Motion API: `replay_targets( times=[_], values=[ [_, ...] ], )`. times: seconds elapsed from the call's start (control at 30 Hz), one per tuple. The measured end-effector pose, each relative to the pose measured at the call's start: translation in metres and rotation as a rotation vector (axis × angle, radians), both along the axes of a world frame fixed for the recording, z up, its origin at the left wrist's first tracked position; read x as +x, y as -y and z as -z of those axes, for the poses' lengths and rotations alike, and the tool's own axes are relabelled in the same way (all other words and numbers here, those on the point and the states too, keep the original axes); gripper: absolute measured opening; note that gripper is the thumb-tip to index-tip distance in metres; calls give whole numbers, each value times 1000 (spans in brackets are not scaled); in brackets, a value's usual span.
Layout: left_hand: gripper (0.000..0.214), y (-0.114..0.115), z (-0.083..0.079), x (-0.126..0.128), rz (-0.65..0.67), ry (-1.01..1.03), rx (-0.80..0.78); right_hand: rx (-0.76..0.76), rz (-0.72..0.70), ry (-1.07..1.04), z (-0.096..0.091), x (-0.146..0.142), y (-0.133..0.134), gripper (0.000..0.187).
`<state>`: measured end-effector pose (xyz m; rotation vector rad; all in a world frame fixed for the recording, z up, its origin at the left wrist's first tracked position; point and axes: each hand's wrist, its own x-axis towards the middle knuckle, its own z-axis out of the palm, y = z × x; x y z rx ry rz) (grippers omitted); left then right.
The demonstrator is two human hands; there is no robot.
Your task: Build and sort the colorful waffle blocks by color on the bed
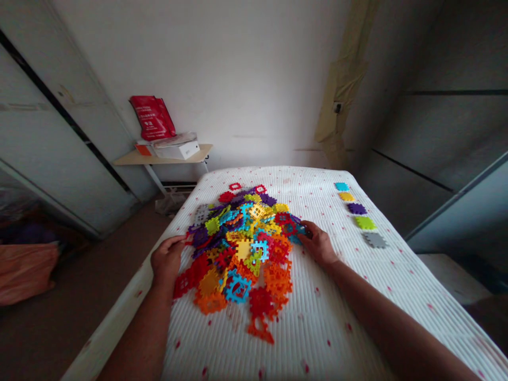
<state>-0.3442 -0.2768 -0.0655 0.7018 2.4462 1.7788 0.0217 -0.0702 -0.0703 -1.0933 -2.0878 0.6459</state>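
A heap of plastic interlocking tiles (pixel 243 250) in red, orange, yellow, green, blue, purple and grey lies on the bed. Many have notched edges; some have window-like cut-outs. At the heap's left edge, my left hand (pixel 166 260) has its fingers closed at a small red tile (pixel 188 239). Across from it, my right hand (pixel 318 244) touches the right edge with curled thumb and fingers, beside blue and purple tiles (pixel 294 227). What lies between those fingers is partly hidden. Loose orange tiles (pixel 260 329) spread toward me at the front.
Along the bed's right side runs a row of single tiles: blue (pixel 341 187), yellow (pixel 346 196), purple (pixel 357 208), green (pixel 365 223) and grey (pixel 375 240). The ribbed white bedcover (pixel 317 328) lies beneath. Behind left, a small table (pixel 133 157) holds a red bag (pixel 153 117) and a white box (pixel 178 150).
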Motion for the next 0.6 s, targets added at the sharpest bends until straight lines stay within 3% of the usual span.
replay_targets(
  times=[0.23, 0.47, 0.6],
  values=[
    [31, -2, -3, 4, 16, 24, 8, -75, 9, -77, -3, 1, -1, 40],
    [31, 1, 8, -5, 50, 17, 20, -96, 78, -110, -5, 4, -5, 41],
    [30, 2, 6, -4, 46, 20, 4, -101, 120, -131, -7, 7, -5, 39]
  ],
)
